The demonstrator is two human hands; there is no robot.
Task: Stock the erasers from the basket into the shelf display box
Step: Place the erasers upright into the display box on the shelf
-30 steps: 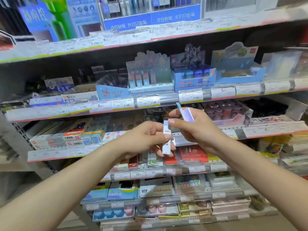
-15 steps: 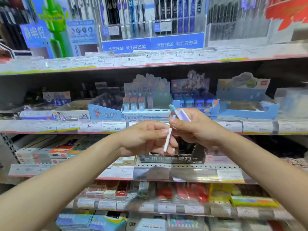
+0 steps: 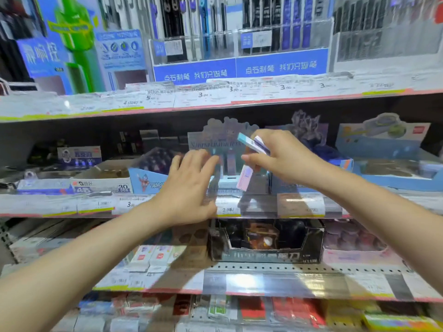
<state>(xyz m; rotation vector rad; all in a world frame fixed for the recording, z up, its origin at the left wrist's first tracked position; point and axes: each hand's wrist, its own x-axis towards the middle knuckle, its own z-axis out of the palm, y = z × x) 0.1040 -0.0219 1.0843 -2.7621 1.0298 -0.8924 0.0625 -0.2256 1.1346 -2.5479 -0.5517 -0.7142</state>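
While the scene is sorted from largest to smallest, each line carries one item.

Shelving (image 3: 215, 101): several tiers of stationery are carried, each front edge lined with price strips; the middle tier is the one being worked at.

Shelf display box (image 3: 227, 144): a pale teal carton with a tall scalloped header card is seen on the middle tier, wedged between a blue carton (image 3: 143, 178) on its left and a blue-and-orange carton (image 3: 345, 164) on its right.

Left hand (image 3: 189, 185): fingers are straight and spread, nothing is held; it is laid against the box's left front, apparently to steady it.

Right hand (image 3: 282, 159): it is curled round a small bundle of erasers (image 3: 254, 143) in white, teal and purple sleeves, while one pink-and-white eraser (image 3: 244, 177) is pinched below, tilted down toward the box's tray.

Basket: not in view.

Risk: the pinched eraser is judged likely to slip, since the same hand is also gripping the bundle; a drop would land on the lower tiers. The header card could be knocked back if the wrist is carried too high.

Room: the opening is narrow, hemmed by neighbouring cartons at both sides and by the shelf above; approach from the front and slightly above is judged the only free path.
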